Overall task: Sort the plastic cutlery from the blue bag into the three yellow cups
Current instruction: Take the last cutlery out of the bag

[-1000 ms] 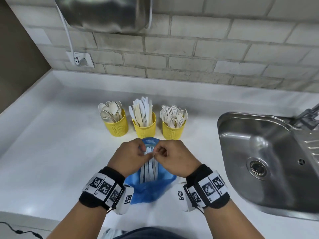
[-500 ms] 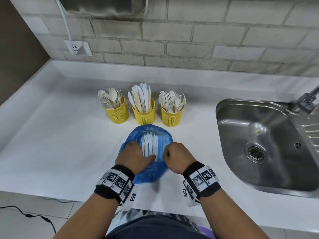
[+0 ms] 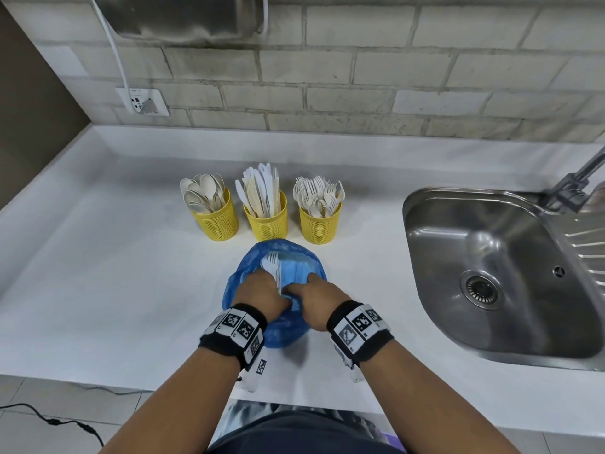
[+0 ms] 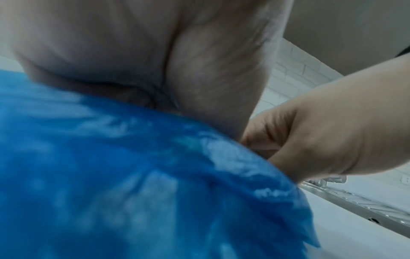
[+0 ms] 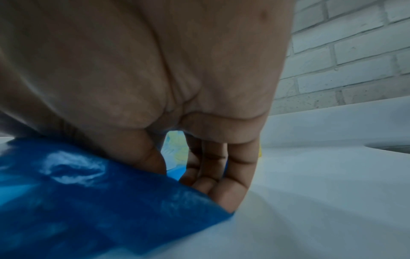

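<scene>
The left hand (image 3: 258,294) is seen clenched around a bundle of white forks (image 3: 272,264) inside the blue bag (image 3: 304,267), tines pointing away toward the cups. The right hand (image 3: 316,298) is pressed on the bag's right side, fingers fairly straight. The fork cup (image 3: 320,224) lies ahead and right of the bundle on the worktop (image 3: 114,273); the left hand is nearer the forks.
</scene>
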`<state>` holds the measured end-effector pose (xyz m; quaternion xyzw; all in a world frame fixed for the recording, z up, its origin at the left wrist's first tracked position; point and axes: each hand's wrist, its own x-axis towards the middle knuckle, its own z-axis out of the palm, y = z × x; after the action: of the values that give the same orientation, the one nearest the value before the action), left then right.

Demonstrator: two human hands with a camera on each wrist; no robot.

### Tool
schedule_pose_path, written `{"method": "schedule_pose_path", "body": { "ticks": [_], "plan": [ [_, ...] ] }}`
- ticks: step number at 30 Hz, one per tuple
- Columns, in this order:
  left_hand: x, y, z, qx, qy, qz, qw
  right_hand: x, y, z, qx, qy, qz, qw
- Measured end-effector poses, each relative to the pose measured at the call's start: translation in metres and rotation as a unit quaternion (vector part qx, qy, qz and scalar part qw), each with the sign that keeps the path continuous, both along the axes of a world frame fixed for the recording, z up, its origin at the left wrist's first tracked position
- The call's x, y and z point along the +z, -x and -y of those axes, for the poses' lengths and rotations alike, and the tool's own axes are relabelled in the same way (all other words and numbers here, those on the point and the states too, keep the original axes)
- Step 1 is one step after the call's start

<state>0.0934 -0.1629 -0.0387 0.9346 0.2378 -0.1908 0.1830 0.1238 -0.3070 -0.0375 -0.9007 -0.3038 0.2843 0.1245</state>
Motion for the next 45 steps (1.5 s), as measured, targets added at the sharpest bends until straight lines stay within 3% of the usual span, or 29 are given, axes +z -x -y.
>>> {"method": "schedule_pose_path", "body": {
  "ticks": [6,10,17,21,24,29,35,41,45],
  "plan": [
    [-0.005,-0.002,-0.001,0.005,-0.010,-0.008,1.000,-0.004,-0.002,0.000,0.007,-0.017,-0.016,1.000],
    [-0.001,-0.003,-0.001,-0.008,-0.004,-0.011,1.000,-0.004,-0.006,-0.001,-0.046,-0.021,-0.017,0.999],
    [0.008,0.001,-0.023,0.018,0.161,0.019,0.987,0.004,-0.013,-0.003,-0.137,-0.077,-0.032,0.987],
    [0.017,0.009,-0.031,-0.033,0.206,0.017,0.978,0.003,-0.024,-0.007,-0.181,-0.100,-0.064,0.976],
    [0.020,0.015,-0.034,-0.091,0.189,0.009,0.978,0.004,-0.026,-0.008,-0.257,-0.159,-0.134,0.944],
    [0.028,0.023,-0.037,-0.132,0.171,0.022,0.976,0.011,-0.033,-0.002,-0.281,-0.224,-0.011,0.933],
    [0.027,0.024,-0.047,-0.129,0.170,0.050,0.976,0.011,-0.045,-0.001,-0.215,-0.209,-0.082,0.950],
    [0.025,0.028,-0.059,-0.121,0.163,0.117,0.972,-0.002,-0.056,0.010,-0.309,-0.208,-0.021,0.928],
    [0.026,0.028,-0.065,-0.041,0.213,0.191,0.957,-0.005,-0.056,0.013,-0.317,-0.168,-0.002,0.933]
  ]
}}
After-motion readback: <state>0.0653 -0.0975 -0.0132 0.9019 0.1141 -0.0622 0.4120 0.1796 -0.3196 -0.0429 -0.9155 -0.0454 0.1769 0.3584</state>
